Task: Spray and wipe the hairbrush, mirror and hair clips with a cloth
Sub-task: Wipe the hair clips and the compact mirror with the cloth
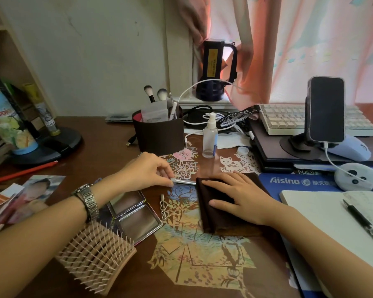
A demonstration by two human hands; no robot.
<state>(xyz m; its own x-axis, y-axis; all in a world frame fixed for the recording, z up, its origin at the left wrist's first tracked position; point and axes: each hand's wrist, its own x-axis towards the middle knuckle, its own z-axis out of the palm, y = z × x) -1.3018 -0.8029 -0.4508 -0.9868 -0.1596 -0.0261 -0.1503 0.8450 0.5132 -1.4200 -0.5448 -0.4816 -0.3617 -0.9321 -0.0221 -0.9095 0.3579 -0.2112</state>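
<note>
At the near left we see the hairbrush [95,257] lying bristles up under the left forearm, likely set there within reach. Just beyond it the hinged mirror [134,214] lies open flat, both glass faces up where a cloth can get at them. Our left hand [147,171] pinches one end of a silver hair clip [182,181], holding it down against the table [108,138], probably so that it does not slide. A second, heart-shaped clip [164,207] lies loose between mirror and cloth. Our right hand [235,192] lies flat, fingers straight, on the folded brown cloth [213,220], whose edge meets the clip's far end. The spray bottle [210,136] stands upright behind, untouched.
</note>
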